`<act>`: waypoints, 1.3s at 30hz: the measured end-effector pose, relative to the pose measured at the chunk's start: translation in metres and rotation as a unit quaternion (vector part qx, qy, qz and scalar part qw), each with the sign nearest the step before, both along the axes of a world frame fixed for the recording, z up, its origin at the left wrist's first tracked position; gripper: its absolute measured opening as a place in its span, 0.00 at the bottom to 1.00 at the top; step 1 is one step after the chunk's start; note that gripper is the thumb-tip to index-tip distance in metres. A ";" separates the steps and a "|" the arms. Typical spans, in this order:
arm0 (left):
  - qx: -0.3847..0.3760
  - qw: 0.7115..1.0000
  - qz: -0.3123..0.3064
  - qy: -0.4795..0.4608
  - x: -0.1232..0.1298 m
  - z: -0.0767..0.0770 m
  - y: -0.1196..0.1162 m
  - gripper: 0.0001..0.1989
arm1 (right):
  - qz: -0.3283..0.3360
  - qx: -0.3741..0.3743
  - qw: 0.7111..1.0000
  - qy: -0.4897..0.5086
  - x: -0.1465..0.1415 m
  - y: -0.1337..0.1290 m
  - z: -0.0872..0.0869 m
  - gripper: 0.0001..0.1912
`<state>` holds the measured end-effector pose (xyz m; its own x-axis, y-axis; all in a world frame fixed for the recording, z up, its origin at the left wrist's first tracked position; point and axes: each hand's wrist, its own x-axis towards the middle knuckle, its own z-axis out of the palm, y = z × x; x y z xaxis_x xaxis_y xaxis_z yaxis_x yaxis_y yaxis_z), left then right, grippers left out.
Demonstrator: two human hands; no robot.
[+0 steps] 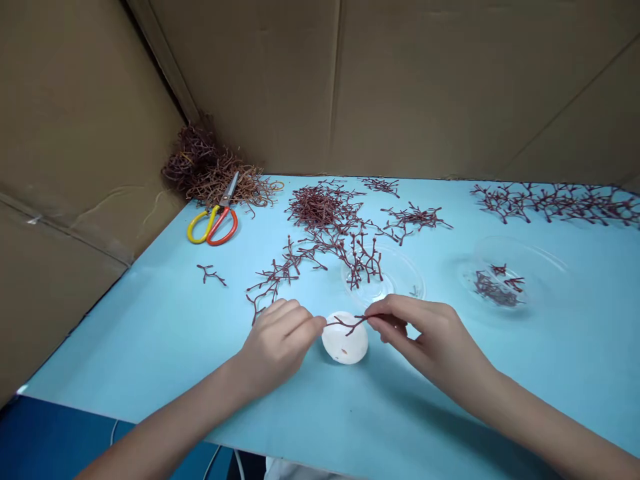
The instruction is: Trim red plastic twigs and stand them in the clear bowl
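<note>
A thin dark red twig piece (350,325) with short branches stretches between my two hands. My left hand (280,340) has its fingers curled and pinches the twig's left end. On the right end, the thumb and fingertips of my right hand (425,333) are closed. Below the twig stands a small white round dish (345,347) with small reddish specks in it. Just behind lies a clear plastic lid or dish (417,270), with branched red pieces (364,261) across its left side.
Yellow-and-red scissors (220,220) lie at the left, beside a tangled brown heap (220,173). More red twigs (320,207) are piled at the back centre. A clear container (500,287) holds small pieces at the right. Cardboard walls (400,87) enclose the blue table (165,333).
</note>
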<state>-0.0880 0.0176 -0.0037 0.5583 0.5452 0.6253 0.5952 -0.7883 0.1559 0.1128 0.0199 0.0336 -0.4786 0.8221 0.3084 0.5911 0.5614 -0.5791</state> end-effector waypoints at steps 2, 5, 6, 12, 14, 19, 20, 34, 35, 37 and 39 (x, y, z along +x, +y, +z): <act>0.025 0.998 -0.012 0.054 0.000 -0.003 0.000 0.09 | 0.026 0.061 0.996 -0.066 0.001 -0.001 -0.007 0.10; 0.049 0.994 -0.021 0.098 0.000 -0.004 0.001 0.10 | 0.057 0.119 0.980 -0.151 0.000 -0.002 -0.016 0.16; 0.053 0.993 -0.021 0.108 0.001 -0.004 0.002 0.10 | 0.061 0.132 0.975 -0.169 -0.001 -0.002 -0.018 0.17; 0.052 0.987 -0.033 0.151 0.002 -0.004 0.001 0.09 | 0.072 0.178 0.961 -0.198 -0.003 -0.001 -0.021 0.18; 0.047 0.986 -0.034 0.157 0.002 -0.003 0.001 0.09 | 0.075 0.182 0.960 -0.199 -0.004 -0.001 -0.022 0.19; 0.040 0.984 -0.045 0.170 0.002 -0.002 0.002 0.11 | 0.081 0.194 0.954 -0.215 -0.008 -0.002 -0.025 0.20; 0.039 0.983 -0.043 0.172 0.002 -0.001 0.002 0.11 | 0.082 0.198 0.952 -0.218 -0.008 -0.002 -0.025 0.20; -0.111 0.993 -0.001 -0.030 -0.003 0.005 0.000 0.09 | 0.038 0.193 0.976 -0.088 0.005 0.000 -0.011 0.07; -0.165 0.984 -0.002 -0.063 -0.003 0.006 0.000 0.09 | 0.038 0.211 0.973 -0.085 0.005 0.000 -0.012 0.07; -0.277 0.954 0.007 -0.112 -0.003 0.010 0.001 0.08 | 0.045 0.258 0.961 -0.088 0.007 0.000 -0.016 0.07; -0.377 0.913 0.024 -0.152 -0.003 0.012 0.003 0.08 | 0.060 0.301 0.947 -0.098 0.008 -0.001 -0.021 0.07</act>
